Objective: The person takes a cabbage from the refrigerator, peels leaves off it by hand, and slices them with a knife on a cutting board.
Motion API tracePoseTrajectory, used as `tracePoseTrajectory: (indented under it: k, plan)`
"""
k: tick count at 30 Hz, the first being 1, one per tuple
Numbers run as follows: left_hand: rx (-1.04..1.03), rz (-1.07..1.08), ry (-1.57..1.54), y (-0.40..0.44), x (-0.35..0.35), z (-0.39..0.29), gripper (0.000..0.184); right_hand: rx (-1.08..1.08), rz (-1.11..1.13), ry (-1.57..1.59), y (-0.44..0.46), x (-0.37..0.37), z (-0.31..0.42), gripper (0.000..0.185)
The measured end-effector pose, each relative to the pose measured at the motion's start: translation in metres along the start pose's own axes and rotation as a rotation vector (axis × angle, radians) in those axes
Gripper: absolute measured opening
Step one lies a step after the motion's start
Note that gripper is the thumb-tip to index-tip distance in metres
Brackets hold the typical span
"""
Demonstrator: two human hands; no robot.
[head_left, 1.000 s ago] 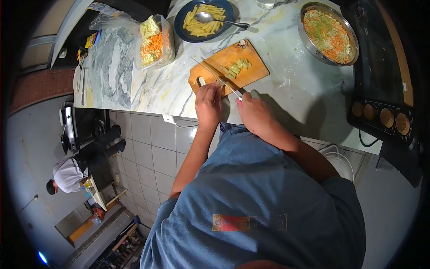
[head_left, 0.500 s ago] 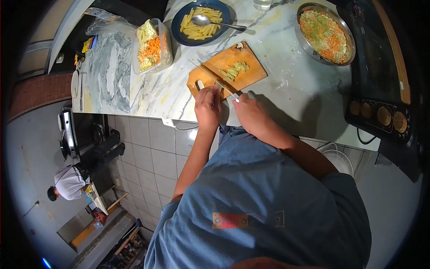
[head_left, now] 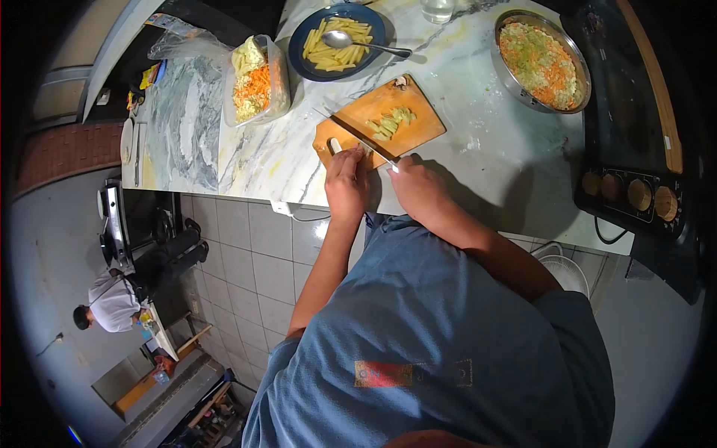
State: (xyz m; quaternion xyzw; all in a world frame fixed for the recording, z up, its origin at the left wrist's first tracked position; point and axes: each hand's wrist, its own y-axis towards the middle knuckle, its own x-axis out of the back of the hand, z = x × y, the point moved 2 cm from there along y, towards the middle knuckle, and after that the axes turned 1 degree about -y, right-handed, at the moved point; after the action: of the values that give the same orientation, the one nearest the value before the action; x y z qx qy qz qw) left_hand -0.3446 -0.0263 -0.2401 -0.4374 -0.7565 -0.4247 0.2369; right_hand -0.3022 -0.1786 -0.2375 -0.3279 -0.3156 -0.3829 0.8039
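My right hand (head_left: 420, 188) grips the handle of a kitchen knife (head_left: 357, 133), whose blade slants across the wooden cutting board (head_left: 426, 127) toward the upper left. Close to the blade, my left hand (head_left: 347, 183) is closed, fingertips bent down at the board's near edge. What it pinches is mostly hidden; a bit of pale food shows beside the fingertips. Chopped pale-green vegetable pieces (head_left: 390, 124) lie in a small pile on the board, beyond the blade. A small brownish-white scrap (head_left: 401, 81) rests at the board's far corner.
Behind the board stands a dark blue plate (head_left: 307, 66) of pale cut sticks with a spoon (head_left: 337, 39). A plastic container (head_left: 280, 93) of shredded vegetables is left; a metal bowl (head_left: 515, 86) of mixed shreds is right, beside a black appliance (head_left: 635, 196). Another person (head_left: 112, 302) bends over at far left.
The knife blade has turned slightly, its flat now looking darker. Both hands stay nearly in place, and the whole view has shifted slightly downward.
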Motion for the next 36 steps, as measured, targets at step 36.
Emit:
tracePoseTrajectory:
  k: [36]
  plan:
    - [0.042,0.101,0.072,0.004,0.010,-0.007,0.023,0.018,-0.228,-0.185,-0.007,0.041,-0.014,0.037]
